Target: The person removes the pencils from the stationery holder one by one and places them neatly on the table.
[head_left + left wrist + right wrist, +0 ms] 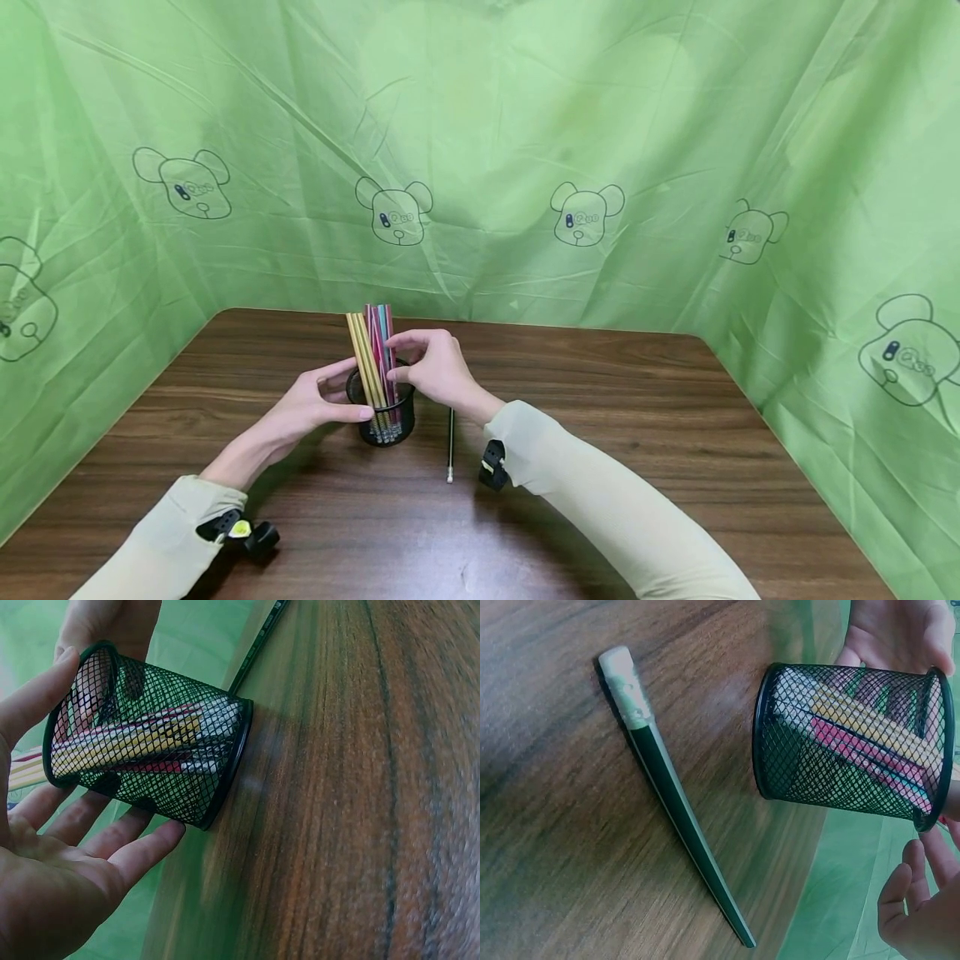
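A black mesh pencil cup [406, 417] stands on the table with a bundle of gold, pink and blue pencils [369, 358] leaning in it. My left hand [303, 408] holds the cup from the left, thumb at its rim and fingers about its far side. The left wrist view shows these fingers [142, 847] along the mesh. At the cup's right rim, my right hand [438, 367] has its thumb and index finger against the pencils; whether they pinch one is hidden. A dark pencil [679, 806] with a white eraser lies on the table, right of the cup.
The brown wood-grain table [360, 517] carries the cup and the loose pencil. Green cloth [487, 125] with bear-face drawings hangs behind the table and along both sides. A small black device is strapped at each wrist.
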`<state>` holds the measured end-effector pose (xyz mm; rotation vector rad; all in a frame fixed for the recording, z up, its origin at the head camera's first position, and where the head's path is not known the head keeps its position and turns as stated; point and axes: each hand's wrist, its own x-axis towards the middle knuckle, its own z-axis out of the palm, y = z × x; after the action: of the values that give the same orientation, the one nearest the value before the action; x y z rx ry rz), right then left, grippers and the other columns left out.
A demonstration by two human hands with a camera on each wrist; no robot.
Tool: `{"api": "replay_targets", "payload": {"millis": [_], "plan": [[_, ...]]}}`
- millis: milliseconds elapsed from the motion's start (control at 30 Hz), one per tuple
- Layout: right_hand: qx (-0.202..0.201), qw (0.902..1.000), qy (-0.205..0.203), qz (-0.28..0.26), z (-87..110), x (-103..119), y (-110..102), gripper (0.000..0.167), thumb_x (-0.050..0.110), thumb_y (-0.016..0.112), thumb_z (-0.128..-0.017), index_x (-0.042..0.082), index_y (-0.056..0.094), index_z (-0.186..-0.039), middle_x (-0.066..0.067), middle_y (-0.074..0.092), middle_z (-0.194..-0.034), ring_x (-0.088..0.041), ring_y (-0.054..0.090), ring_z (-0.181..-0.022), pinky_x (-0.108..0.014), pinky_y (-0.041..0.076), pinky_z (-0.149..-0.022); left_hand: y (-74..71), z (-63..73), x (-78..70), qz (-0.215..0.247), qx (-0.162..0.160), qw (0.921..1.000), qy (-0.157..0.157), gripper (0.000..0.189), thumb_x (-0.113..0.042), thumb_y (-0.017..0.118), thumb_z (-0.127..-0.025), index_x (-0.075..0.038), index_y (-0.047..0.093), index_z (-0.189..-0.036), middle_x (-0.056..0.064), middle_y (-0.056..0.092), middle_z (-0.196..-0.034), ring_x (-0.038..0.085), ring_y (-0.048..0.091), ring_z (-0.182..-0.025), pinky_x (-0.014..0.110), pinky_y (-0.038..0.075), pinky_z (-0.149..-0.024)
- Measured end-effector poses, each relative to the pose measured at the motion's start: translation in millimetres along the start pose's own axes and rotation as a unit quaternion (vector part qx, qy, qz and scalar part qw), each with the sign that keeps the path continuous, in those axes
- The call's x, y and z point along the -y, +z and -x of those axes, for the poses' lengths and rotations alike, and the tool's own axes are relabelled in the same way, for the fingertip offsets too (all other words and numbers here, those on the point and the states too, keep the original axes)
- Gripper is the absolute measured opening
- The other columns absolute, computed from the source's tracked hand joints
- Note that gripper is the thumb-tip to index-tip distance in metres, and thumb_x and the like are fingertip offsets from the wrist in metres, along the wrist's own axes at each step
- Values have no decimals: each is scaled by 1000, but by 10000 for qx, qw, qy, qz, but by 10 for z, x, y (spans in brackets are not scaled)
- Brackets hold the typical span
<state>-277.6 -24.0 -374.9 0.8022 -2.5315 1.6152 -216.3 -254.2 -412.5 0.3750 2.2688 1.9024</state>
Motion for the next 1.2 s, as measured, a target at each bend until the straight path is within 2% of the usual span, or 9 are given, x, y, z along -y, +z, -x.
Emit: {"api": "replay_targets", "payload": {"millis": [300,467,700,967,1200], "plan": [[111,9999,-22,-95,7,12,26,42,-1,92,-78,11,80,-115,3,80,-106,-7,73,-93,-24,56,-80,-8,-4,-6,-42,-23,10000,-28,88,-14,84,-90,-3,37,-163,21,52,-154,31,61,-129,27,48,-100],[9,10000,-87,-37,3,0,50,41,-3,92,-77,11,80,-114,2,80,-103,-9,73,-91,-24,56,-78,-2,1,-10,-10,-34,10000,-51,88,-14,84,-90,-3,37,-163,21,53,-153,32,61,-130,28,49,-100],[-413,9986,-318,-91,18,-4,47,40,-6,90,-78,9,79,-113,0,76,-95,-16,72,-89,-27,57,-81,10,4,-26,-1,-30,9999,-144,89,-14,84,-90,-4,35,-163,22,53,-153,34,59,-131,29,49,-99],[-526,9966,-482,-415,-1,66,-21,46,-10,88,-77,7,78,-120,-5,76,-104,-16,74,-83,-25,57,-72,3,0,-22,-63,-19,9999,-79,89,-14,84,-90,-2,34,-163,23,52,-153,34,59,-131,30,49,-99],[-569,9944,-540,-703,-16,95,-80,49,-12,85,-79,6,77,-124,-2,75,-110,-11,75,-77,-28,58,-63,9,10,-11,-60,-68,9999,-136,89,-15,85,-89,-4,36,-163,22,55,-151,33,60,-130,31,50,-99]]}}
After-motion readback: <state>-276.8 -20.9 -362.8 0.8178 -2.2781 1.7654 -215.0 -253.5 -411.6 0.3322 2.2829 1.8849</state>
